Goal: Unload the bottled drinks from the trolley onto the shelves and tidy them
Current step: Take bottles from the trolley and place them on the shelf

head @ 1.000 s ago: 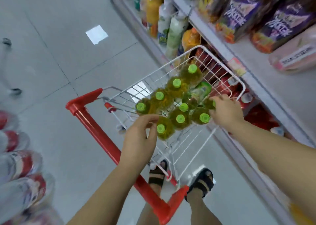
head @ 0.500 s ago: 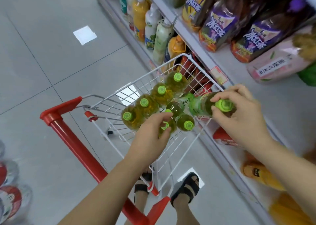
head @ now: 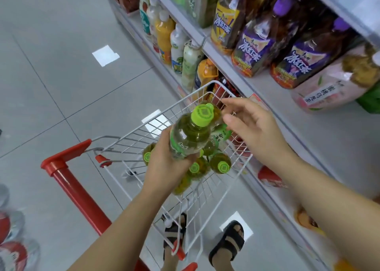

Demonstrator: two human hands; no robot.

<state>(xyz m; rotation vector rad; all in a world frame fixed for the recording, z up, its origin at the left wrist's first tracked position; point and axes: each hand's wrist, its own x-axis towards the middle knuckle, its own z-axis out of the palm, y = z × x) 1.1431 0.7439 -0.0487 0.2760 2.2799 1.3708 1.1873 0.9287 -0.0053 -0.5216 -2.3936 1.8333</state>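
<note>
My left hand (head: pixel 164 168) is shut on a clear bottle of green tea (head: pixel 191 135) with a lime-green cap, held up over the white wire trolley (head: pixel 205 88). Several more green-capped bottles (head: pixel 223 164) stand in the trolley's basket below it. A further green-labelled bottle (head: pixel 221 136) shows just behind the held one; I cannot tell what supports it. My right hand (head: pixel 257 131) hovers over the basket's right side, fingers spread, close to the held bottle's cap and holding nothing.
The shelf (head: pixel 329 147) runs along the right, with large purple-labelled tea bottles (head: pixel 255 50) at the back and bare board in front. Lower shelves hold yellow and white bottles (head: pixel 176 46). The red trolley handle (head: pixel 76 190) is at left, my sandalled feet (head: pixel 228 244) are below, and wrapped red-labelled bottles (head: pixel 12 254) lie bottom left.
My left hand has lifted a bottle out of the basket. My right hand, which held a bottle half a second ago, is now open and empty. The view has tilted up toward the shelf.
</note>
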